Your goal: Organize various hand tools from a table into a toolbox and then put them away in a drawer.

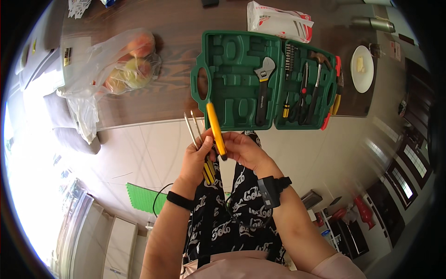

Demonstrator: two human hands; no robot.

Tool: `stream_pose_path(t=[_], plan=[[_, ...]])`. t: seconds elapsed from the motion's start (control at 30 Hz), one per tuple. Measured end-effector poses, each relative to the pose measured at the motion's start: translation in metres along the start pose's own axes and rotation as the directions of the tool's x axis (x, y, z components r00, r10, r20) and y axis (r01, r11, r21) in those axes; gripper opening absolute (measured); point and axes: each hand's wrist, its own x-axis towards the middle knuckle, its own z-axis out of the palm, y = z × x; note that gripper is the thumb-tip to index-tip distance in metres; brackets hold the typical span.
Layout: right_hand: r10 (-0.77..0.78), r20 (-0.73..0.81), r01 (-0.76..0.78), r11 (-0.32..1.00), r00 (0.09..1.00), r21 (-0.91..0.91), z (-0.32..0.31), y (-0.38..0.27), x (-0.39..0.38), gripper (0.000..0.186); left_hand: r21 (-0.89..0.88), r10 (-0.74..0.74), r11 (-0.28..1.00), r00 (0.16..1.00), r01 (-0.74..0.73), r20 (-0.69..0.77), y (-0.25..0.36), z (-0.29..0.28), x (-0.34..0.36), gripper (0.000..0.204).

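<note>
My left hand (196,156) is closed around screwdrivers with yellow-and-black handles (209,172); their metal shafts (189,129) point up and away from me. Beside them, my right hand (246,151) pinches a slim yellow utility knife (215,128) with a black end, held upright between the two hands. My left thumb lies close against it, and whether it also grips the knife I cannot tell. Just beyond the hands, a green tool case (227,76) lies open at the table's near edge. An adjustable wrench (264,88) with a black-and-yellow handle rests in its left half.
In the case's right half sit a claw hammer (317,76), scissors (303,93), a stubby screwdriver (286,109) and a bit row (290,60). Fruit in a plastic bag (132,69) stands left, a white packet (278,23) behind, a white plate (363,79) right, all on the dark table (179,51).
</note>
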Motion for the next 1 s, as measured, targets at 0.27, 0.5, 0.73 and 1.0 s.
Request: stream_pose_path(t=[0.27,0.5,0.73,1.0], plan=[[0.069,-0.069,-0.082,0.972,0.995,-0.219,-0.009,0.014,-0.01,0.029,0.164,0.055,0.985,0.998,-0.051,-0.018,0.011,-0.001,0.003,0.035],[0.014,-0.065,-0.028,0.975,0.998,-0.219,0.015,0.029,-0.005,0.027,0.128,0.289,0.956,0.919,-0.263,-0.267,0.011,0.004,0.0,0.029],[-0.211,-0.18,0.112,0.889,0.961,-0.445,0.011,0.044,0.008,0.021,0.305,0.358,0.906,0.916,-0.293,-0.182,0.014,0.013,0.003,0.03],[-0.538,-0.287,0.178,0.655,0.793,-0.734,0.006,0.016,0.027,0.026,0.572,0.461,0.734,0.887,-0.366,-0.024,0.017,0.027,0.05,0.028]])
